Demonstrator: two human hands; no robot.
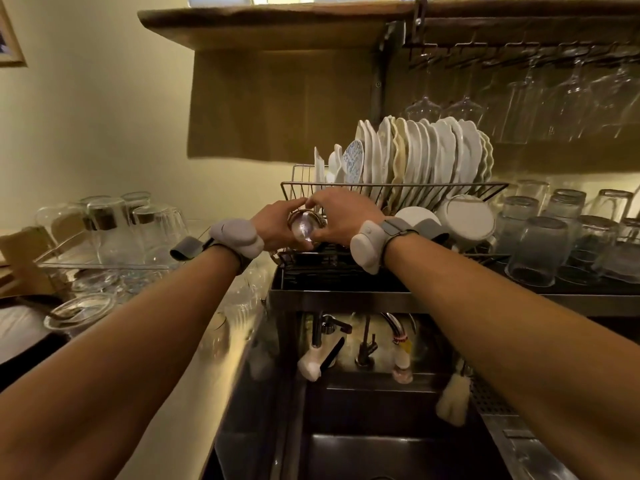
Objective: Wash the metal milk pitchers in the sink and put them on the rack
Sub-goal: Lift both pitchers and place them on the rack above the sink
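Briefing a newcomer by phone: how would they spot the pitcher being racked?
Find the wire dish rack above the sink, packed with upright white plates. At its front left corner, the left hand and right hand hold the metal pitcher. It alone is shiny metal among plates and clear glasses.

my left hand (277,227) and right hand (341,216) both hold the pitcher (304,229) at the left front corner of the dish rack (300,183), so that corner is crowded. upright plates (426,154) fill the back of the rack almost end to end, and overturned bowls (465,216) take its right front. stemmed glasses (571,95) hang from the shelf (277,26) over the right side, which leaves tight room above. upside-down tumblers (535,251) pack the counter right of the rack, and more glasses (107,223) stand on the left. below, taps (329,329) jut over the sink (381,448), whose basin looks open.
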